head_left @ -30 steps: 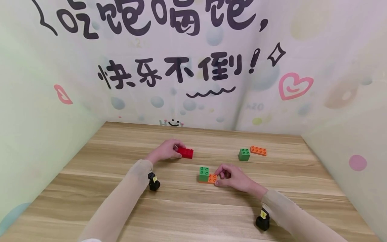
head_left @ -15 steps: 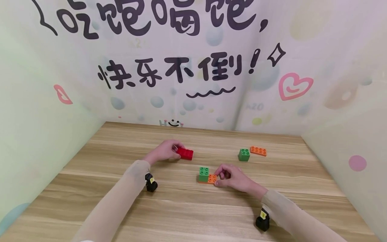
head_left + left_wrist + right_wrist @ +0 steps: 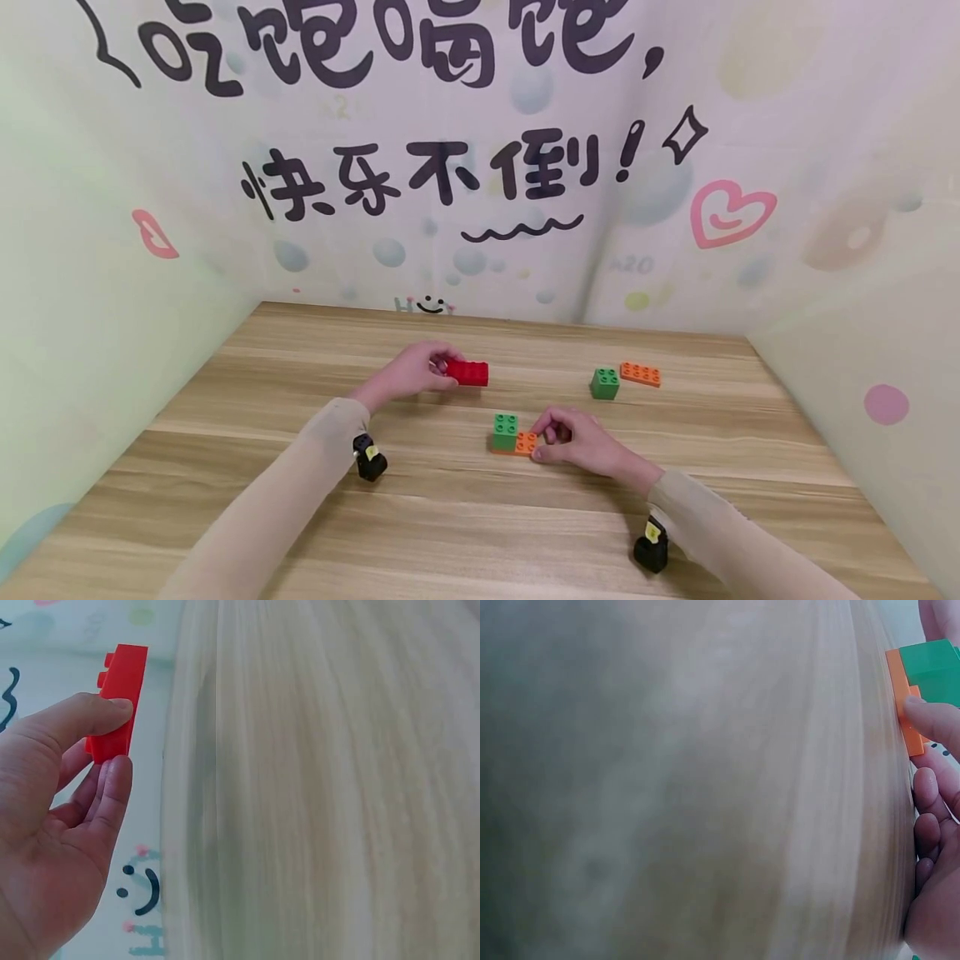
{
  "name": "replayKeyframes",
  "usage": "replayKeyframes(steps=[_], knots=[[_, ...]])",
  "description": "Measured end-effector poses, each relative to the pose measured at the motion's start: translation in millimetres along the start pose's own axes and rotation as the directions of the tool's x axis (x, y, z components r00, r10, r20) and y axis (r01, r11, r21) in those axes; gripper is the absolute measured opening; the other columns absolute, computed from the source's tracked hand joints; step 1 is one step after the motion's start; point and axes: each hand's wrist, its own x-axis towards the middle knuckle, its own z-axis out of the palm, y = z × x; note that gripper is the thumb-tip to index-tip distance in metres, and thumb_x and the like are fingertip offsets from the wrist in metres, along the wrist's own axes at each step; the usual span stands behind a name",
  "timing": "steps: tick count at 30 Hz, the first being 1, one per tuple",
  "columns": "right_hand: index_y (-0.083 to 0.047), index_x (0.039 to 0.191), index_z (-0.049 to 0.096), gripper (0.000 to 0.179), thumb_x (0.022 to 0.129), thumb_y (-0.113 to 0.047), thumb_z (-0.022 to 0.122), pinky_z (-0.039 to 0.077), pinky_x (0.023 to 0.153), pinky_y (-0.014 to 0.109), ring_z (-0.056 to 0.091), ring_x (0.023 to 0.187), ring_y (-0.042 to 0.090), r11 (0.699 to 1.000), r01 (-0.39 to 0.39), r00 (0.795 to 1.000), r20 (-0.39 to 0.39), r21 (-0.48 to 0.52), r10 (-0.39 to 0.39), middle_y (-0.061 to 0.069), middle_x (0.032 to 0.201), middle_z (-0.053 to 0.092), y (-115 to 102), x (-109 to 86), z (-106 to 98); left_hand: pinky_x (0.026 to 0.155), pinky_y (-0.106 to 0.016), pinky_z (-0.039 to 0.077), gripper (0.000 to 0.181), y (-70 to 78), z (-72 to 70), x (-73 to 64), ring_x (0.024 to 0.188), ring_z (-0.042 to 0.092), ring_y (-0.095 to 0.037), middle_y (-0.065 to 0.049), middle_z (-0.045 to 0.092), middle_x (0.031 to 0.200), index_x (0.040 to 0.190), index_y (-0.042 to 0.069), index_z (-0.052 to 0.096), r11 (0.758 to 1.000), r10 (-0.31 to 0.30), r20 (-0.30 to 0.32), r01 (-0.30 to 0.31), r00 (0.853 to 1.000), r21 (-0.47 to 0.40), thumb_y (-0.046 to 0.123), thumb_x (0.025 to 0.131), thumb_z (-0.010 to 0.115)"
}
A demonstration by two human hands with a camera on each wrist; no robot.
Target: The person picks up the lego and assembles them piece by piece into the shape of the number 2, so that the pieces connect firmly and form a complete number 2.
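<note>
My left hand point(image 3: 415, 369) pinches a red toy building brick point(image 3: 469, 373) by its left end, thumb on one side. In the left wrist view the red brick point(image 3: 124, 671) shows its studs facing left, with the thumb across its side and fingertips at its lower end. My right hand point(image 3: 583, 442) grips the right end of a flat orange brick point(image 3: 527, 443) between thumb and finger, low at the table. On that plate's left half sits a square green brick point(image 3: 506, 434), leaving a few orange studs bare. The right wrist view shows the green brick point(image 3: 928, 667) against the orange plate point(image 3: 897, 679).
Farther back on the right, a second green brick point(image 3: 605, 383) stands beside another flat orange brick point(image 3: 641, 373). The wooden table point(image 3: 450, 533) meets a printed cloth wall point(image 3: 480, 275) at the back. Black cameras sit at both wrists.
My left hand has shifted slightly right and away with the red brick, which now lies more level across the view. The right hand and the orange and green bricks have stayed put.
</note>
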Motion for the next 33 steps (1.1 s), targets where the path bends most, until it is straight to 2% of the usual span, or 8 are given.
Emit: replayKeyframes(steps=[6,13,25,33], knots=[[-0.027,0.093,0.062,0.025,0.075,-0.036,0.077,0.036,0.059,0.02,0.042,0.064,0.006,1.0,0.004,1.0,0.002,-0.001,-0.004,-0.003,0.076,0.054,-1,0.4,0,0.078,-0.025,0.052,0.034,11.9,0.3,-4.1,0.087,0.058,-0.015,-0.006,0.065,0.101,0.112,0.009,0.064,0.999,0.045,-0.018,-0.045,0.999,0.0,0.011,0.079,0.073],[-0.027,0.093,0.062,0.026,0.075,-0.036,0.077,0.036,0.059,0.02,0.043,0.065,0.007,1.0,0.005,1.0,0.003,0.002,-0.005,-0.003,0.076,0.054,-1,1.1,1,0.075,-0.022,0.053,0.035,24.6,2.3,-7.6,0.085,0.058,-0.014,-0.007,0.064,0.1,0.111,0.007,0.064,0.997,0.068,-0.019,-0.069,0.997,-0.039,0.008,0.078,0.074],[-0.025,0.093,0.062,0.026,0.075,-0.035,0.077,0.036,0.059,0.02,0.043,0.065,0.009,1.0,-0.003,1.0,0.003,0.003,0.003,0.003,0.077,0.055,1,0.9,0,0.073,-0.02,0.053,0.035,42.4,11.6,-7.1,0.083,0.059,-0.013,-0.006,0.064,0.097,0.109,0.008,0.065,0.99,0.118,-0.023,-0.12,0.993,-0.078,0.008,0.076,0.075],[-0.026,0.094,0.062,0.026,0.075,-0.036,0.077,0.037,0.06,0.02,0.044,0.065,0.008,1.0,-0.008,1.0,0.003,-0.001,0.008,0.0,0.077,0.054,-1,0.5,0,0.073,-0.021,0.054,0.035,54.6,18.1,-8.9,0.083,0.058,-0.012,-0.004,0.064,0.097,0.109,0.011,0.066,0.983,0.15,0.006,-0.148,0.989,-0.109,0.008,0.076,0.075]])
